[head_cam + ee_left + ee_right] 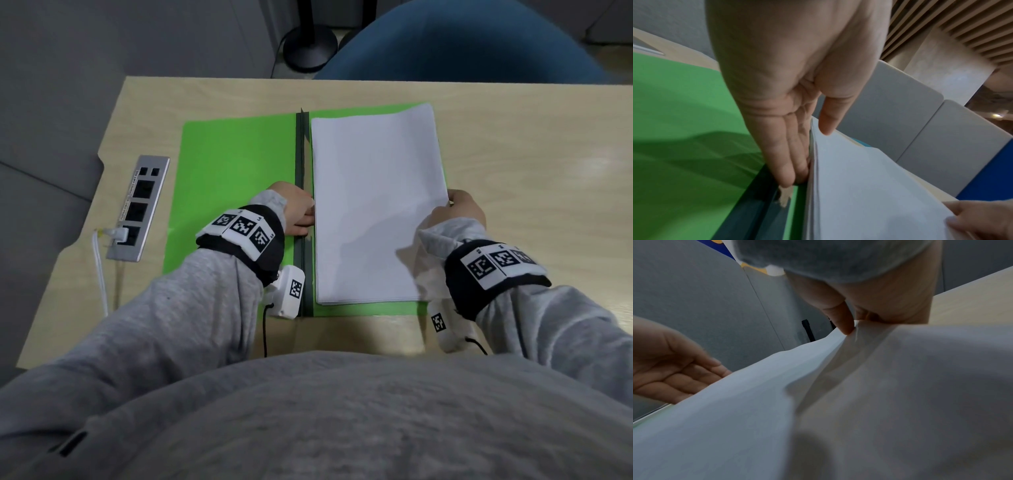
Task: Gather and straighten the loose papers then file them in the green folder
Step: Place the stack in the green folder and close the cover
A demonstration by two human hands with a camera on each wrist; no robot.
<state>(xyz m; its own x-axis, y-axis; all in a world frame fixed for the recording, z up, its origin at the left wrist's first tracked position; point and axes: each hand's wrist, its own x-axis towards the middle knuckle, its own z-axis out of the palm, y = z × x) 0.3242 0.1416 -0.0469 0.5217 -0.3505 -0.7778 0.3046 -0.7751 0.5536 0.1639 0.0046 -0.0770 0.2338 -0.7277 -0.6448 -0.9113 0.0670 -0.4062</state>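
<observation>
The green folder (233, 185) lies open on the wooden desk, its dark spine (302, 178) running down the middle. A squared stack of white papers (373, 205) lies on the folder's right half. My left hand (296, 210) stands on edge at the spine, its straight fingers (785, 162) flat against the stack's left edge (813, 162). My right hand (459, 205) pinches the stack's right edge, thumb (844, 319) on top and fingers beneath, so the papers (818, 386) bow up slightly there.
A metal power strip (137, 209) with a white plug and cable is set into the desk left of the folder. A blue chair (462, 44) and a black stand base (310, 48) are beyond the far edge. Bare desk (531, 154) lies right of the papers.
</observation>
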